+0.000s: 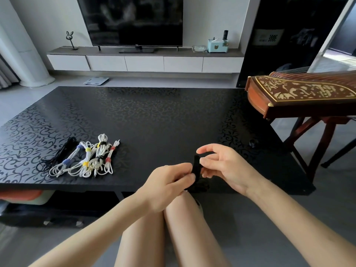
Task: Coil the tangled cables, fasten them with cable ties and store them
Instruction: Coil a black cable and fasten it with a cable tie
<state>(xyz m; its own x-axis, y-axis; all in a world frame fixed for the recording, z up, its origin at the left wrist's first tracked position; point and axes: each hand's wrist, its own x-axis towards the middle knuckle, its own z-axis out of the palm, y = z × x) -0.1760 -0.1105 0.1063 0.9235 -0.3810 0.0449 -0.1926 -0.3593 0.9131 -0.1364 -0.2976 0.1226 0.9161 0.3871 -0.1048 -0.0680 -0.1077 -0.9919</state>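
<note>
A black coiled cable hangs between my hands at the near edge of the black patterned table. My left hand pinches it from the left. A black tie strap stands up from the bundle, and my right hand touches it with thumb and lower fingers while the index finger is lifted. On the table's left lie several white cables, coiled and bound with blue, yellow, black and red ties. A black coiled cable lies beside them at the far left.
A wooden zither on a stand sits off the table's right side. A small dark knob lies on the table's right part. My bare knees are below the table edge. A television and low cabinet stand behind.
</note>
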